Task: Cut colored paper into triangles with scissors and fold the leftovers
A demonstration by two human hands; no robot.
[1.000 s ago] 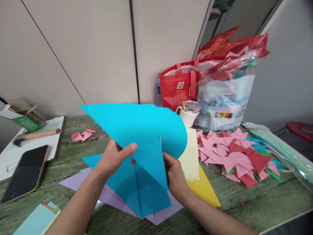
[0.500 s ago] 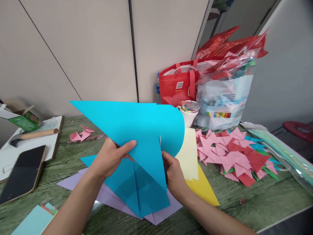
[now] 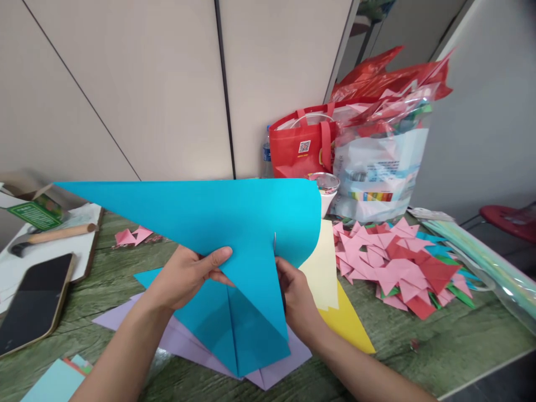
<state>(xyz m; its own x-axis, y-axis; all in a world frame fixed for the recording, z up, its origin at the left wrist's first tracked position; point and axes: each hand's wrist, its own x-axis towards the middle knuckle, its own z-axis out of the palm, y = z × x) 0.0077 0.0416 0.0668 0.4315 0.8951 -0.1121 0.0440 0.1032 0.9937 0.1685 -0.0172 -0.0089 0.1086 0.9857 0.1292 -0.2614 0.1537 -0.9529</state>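
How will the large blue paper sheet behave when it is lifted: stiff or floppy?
Probably floppy: the blue sheet curls over at its top right while the left hand and right hand hold it. It looks thin, so likely light. Its creases suggest it folds easily.

I had only the one head-worn view, looking forward and down from close above the green table (image 3: 439, 340), with the wearer's forearms entering from the bottom edge. It faced the beige wall panels (image 3: 167, 84) behind the table, near enough that the blue sheet (image 3: 234, 223) filled the middle of the frame.
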